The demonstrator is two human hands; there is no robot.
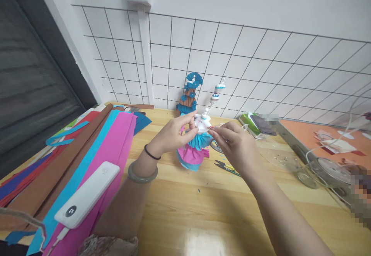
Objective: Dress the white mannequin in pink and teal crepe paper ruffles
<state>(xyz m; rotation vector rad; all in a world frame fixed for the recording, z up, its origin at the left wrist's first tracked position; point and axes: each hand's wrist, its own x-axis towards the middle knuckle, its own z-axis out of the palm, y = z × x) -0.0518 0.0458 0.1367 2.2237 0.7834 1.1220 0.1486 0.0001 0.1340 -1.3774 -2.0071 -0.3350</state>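
A small doll-like figure (190,155) stands on the wooden table, with frilled blue and pink crepe-paper layers and a white top piece (202,124) with a white knob. My left hand (178,130) grips the edge of that white piece between thumb and fingers. From the right, my right hand (233,138) is closed in a pinch at the white piece's other edge. Something tiny and reddish shows at its fingertips, too small to name. Behind, by the wall, are a blue-and-brown frilled figure (189,97) and a white-and-blue decorated figure (216,94).
Scissors (227,168) lie right of the figure. Crepe-paper strips (113,144) cover the left side, with a white power bank (87,194) and cable on top. A green packet (249,124) and an orange-topped surface (307,132) lie right. A wire grid (232,51) lines the wall.
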